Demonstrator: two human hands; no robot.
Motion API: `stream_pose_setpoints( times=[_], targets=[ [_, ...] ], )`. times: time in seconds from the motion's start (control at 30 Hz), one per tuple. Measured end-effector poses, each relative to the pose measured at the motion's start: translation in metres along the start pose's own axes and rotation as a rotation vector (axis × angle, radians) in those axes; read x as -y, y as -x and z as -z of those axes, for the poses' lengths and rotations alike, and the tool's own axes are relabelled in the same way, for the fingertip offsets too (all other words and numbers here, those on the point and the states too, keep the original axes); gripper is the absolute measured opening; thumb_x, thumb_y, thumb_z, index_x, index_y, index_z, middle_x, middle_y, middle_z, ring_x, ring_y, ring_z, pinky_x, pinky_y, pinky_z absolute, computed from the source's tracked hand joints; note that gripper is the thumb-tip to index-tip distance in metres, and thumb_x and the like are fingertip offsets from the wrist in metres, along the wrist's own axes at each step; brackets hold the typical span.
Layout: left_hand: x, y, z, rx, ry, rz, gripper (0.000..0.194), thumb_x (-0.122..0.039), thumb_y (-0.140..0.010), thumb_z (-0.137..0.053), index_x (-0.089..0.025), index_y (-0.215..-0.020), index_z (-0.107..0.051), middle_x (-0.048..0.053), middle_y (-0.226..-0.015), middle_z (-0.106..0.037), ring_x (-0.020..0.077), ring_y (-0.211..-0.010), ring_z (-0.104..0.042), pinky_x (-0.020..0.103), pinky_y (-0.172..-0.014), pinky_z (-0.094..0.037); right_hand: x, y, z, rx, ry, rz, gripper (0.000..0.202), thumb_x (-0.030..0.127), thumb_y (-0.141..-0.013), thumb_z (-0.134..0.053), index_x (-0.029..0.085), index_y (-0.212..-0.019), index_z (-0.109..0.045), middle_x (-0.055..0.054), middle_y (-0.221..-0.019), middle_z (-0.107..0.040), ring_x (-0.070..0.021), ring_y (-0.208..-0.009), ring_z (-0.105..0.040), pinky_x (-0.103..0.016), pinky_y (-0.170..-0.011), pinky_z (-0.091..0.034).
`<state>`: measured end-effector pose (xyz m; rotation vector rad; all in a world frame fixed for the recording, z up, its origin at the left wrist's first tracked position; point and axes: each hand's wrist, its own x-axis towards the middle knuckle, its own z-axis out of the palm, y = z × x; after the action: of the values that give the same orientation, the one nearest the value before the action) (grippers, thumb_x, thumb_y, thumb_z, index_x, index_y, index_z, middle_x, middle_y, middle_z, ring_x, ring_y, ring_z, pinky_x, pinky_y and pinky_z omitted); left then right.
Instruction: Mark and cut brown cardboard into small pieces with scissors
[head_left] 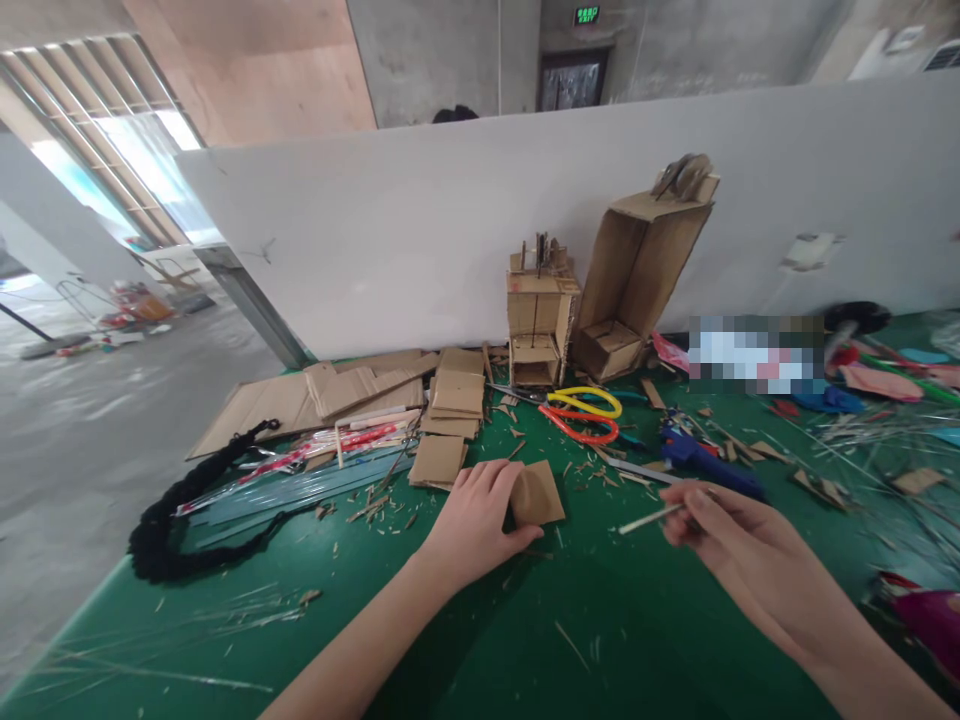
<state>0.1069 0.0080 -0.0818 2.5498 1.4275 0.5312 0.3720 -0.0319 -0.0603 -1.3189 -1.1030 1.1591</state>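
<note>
My left hand (480,515) is closed on a small cardboard piece (546,492) low over the green table, its fingers covering part of it. Between the thumb and fingers of my right hand (731,530) is a thin pale stick (649,519), pointing left toward the cardboard. Scissors with yellow and orange handles (581,413) lie beyond both hands. Stacked cardboard squares (455,385) are behind my left hand, and another square (437,461) sits just to its left. A blue glue gun (705,461) rests behind my right hand.
Two cardboard structures (541,310) (637,260) stand against the white partition (375,240). At left are a black fuzzy cord (161,530), blue-grey strips (300,490) and cardboard sheets (255,410). Scraps and wires litter the green table (450,660).
</note>
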Motion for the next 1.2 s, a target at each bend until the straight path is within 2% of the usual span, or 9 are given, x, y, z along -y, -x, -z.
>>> stream_pose_setpoints(
  times=[0.13,0.23,0.33,0.53,0.73,0.9,1.07,1.13,1.2],
  targets=[
    [-0.003,0.009,0.000,-0.009,-0.039,-0.017,0.063,-0.046,-0.074,-0.062,-0.020,-0.127,-0.039,0.008,-0.128,-0.050,0.0262,-0.117,-0.042,0.044,-0.098,-0.033,0.004,-0.014,-0.024,0.028,-0.296,0.054,0.027,0.048,-0.079,-0.060,0.022,-0.075,-0.062,0.000,-0.076,-0.056,-0.0144,-0.076,-0.054,-0.030,-0.076,-0.048],
    [-0.008,0.011,0.003,-0.021,-0.093,-0.025,0.053,-0.042,-0.078,-0.057,-0.021,-0.125,-0.043,0.007,-0.129,-0.050,0.0263,-0.117,-0.041,0.044,-0.097,-0.034,0.007,-0.021,-0.038,0.030,-0.402,0.021,0.026,0.046,-0.082,-0.058,0.022,-0.074,-0.059,0.006,-0.056,-0.036,-0.0071,-0.051,-0.037,-0.022,-0.056,-0.043],
    [-0.006,0.008,0.012,-0.052,-0.169,-0.029,0.049,-0.041,-0.082,-0.051,-0.021,-0.126,-0.043,0.008,-0.132,-0.048,0.0273,-0.120,-0.039,0.044,-0.097,-0.034,0.006,-0.023,-0.050,0.131,-0.449,-0.015,0.037,0.051,-0.083,-0.053,0.019,-0.066,-0.057,0.008,-0.051,-0.023,-0.0060,-0.044,-0.020,-0.019,-0.041,-0.024],
    [0.035,0.001,0.048,-0.080,-0.381,0.380,0.048,-0.054,-0.081,-0.044,-0.018,-0.109,-0.056,0.013,-0.115,-0.058,0.0339,-0.110,-0.047,0.048,-0.086,-0.040,-0.015,-0.021,-0.062,0.288,-0.299,-0.005,0.045,0.054,-0.086,-0.046,0.017,-0.060,-0.053,0.009,-0.047,-0.018,-0.0063,-0.042,-0.014,-0.024,-0.043,-0.010],
    [0.057,0.003,0.056,0.017,-0.337,0.404,0.049,-0.056,-0.077,-0.047,-0.019,-0.106,-0.058,0.013,-0.115,-0.057,0.0322,-0.104,-0.053,0.046,-0.086,-0.042,-0.026,-0.019,-0.064,0.324,-0.197,0.086,0.052,0.051,-0.090,-0.037,0.018,-0.050,-0.040,0.006,-0.050,-0.022,-0.0085,-0.045,-0.019,-0.026,-0.044,-0.014],
    [0.047,0.002,0.058,0.022,-0.280,0.383,0.040,-0.038,-0.079,-0.048,-0.019,-0.114,-0.051,0.013,-0.121,-0.052,0.0276,-0.097,-0.058,0.040,-0.080,-0.046,-0.015,-0.014,-0.064,0.395,0.438,0.264,0.043,0.046,-0.091,-0.034,0.019,-0.060,-0.047,0.002,-0.058,-0.040,-0.0113,-0.052,-0.038,-0.026,-0.050,-0.026],
    [0.035,0.008,0.076,-0.146,-0.310,0.297,0.043,-0.027,-0.081,-0.044,-0.020,-0.124,-0.043,0.011,-0.128,-0.047,0.0287,-0.111,-0.051,0.045,-0.090,-0.042,-0.017,-0.017,-0.077,0.393,1.139,0.494,0.018,0.034,-0.085,-0.046,0.021,-0.093,-0.057,-0.004,-0.092,-0.054,-0.0122,-0.055,-0.049,-0.027,-0.050,-0.030],
    [0.024,0.013,0.084,-0.107,-0.251,0.180,0.043,-0.026,-0.080,-0.046,-0.022,-0.123,-0.044,0.009,-0.129,-0.047,0.0268,-0.115,-0.048,0.043,-0.093,-0.041,-0.021,-0.024,-0.086,0.383,1.230,0.537,0.025,0.032,-0.087,-0.042,0.022,-0.106,-0.055,-0.006,-0.097,-0.054,-0.0128,-0.054,-0.051,-0.027,-0.048,-0.031],
    [0.009,0.020,0.087,0.042,-0.140,0.027,0.042,-0.026,-0.079,-0.049,-0.026,-0.121,-0.047,0.006,-0.126,-0.050,0.0229,-0.110,-0.052,0.037,-0.091,-0.043,-0.022,-0.033,-0.095,0.377,1.260,0.552,0.033,0.032,-0.087,-0.041,0.022,-0.116,-0.052,-0.008,-0.104,-0.053,-0.0138,-0.056,-0.054,-0.027,-0.048,-0.032]
  ],
)
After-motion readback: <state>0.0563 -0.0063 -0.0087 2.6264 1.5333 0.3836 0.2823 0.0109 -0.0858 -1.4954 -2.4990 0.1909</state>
